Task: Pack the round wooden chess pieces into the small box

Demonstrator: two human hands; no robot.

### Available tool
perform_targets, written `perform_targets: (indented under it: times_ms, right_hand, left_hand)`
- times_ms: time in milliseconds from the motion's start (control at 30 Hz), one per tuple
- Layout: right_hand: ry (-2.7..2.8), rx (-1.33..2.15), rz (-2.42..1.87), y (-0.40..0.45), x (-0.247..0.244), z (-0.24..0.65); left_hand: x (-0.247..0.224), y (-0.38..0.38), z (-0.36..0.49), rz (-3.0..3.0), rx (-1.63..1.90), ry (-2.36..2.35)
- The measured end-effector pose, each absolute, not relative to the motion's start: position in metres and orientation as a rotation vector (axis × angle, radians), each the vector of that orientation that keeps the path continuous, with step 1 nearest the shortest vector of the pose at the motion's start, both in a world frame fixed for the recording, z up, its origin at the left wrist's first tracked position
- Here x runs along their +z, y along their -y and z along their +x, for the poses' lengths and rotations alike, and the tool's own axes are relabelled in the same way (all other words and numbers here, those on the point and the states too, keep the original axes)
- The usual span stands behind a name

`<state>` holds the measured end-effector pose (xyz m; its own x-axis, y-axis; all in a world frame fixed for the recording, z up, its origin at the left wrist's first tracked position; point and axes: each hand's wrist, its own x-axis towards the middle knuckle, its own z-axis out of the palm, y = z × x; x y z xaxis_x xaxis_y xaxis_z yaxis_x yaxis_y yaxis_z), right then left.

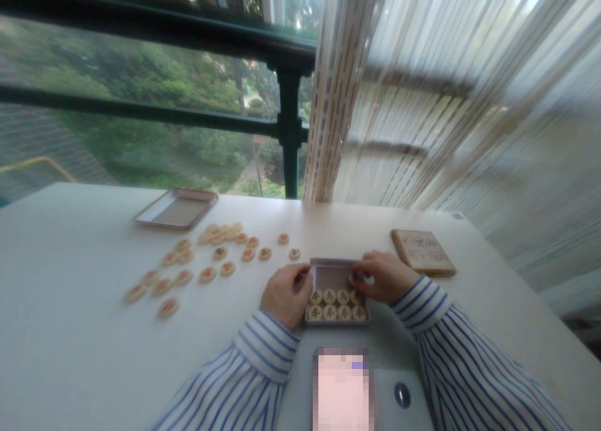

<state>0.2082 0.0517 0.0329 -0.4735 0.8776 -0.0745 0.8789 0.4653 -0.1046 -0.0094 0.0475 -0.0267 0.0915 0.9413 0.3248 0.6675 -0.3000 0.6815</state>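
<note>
A shallow open box (334, 279) lies on the white table in front of me. Two rows of round wooden Chinese chess pieces (329, 313) with black characters fill its near part, and the far part shows bare grey bottom. My left hand (287, 293) pinches the box's left wall between thumb and fingers. Over the box's right side, my right hand (382, 277) has its fingertips closed on a Chinese chess piece (352, 279), partly hidden by the fingers. Loose pieces (228, 268), many with red characters, lie scattered to the left of the box.
An empty tray-like lid (176, 211) rests at the table's far left. To the right of my hands is a flat patterned box (425, 252). A phone (344, 390) with a blurred screen and a dark oval object (402, 395) are close to me. Window, railing and curtain stand behind the table.
</note>
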Motion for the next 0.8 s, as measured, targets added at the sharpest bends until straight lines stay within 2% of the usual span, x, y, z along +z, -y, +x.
perform_targets:
  times_ms: [800]
  right_hand:
    - [-2.674, -0.226, 1.604, -0.052, 0.0326, 0.2094]
  left_hand:
    - [-0.0264, -0.0478, -0.0098, 2.017, 1.043, -1.562]
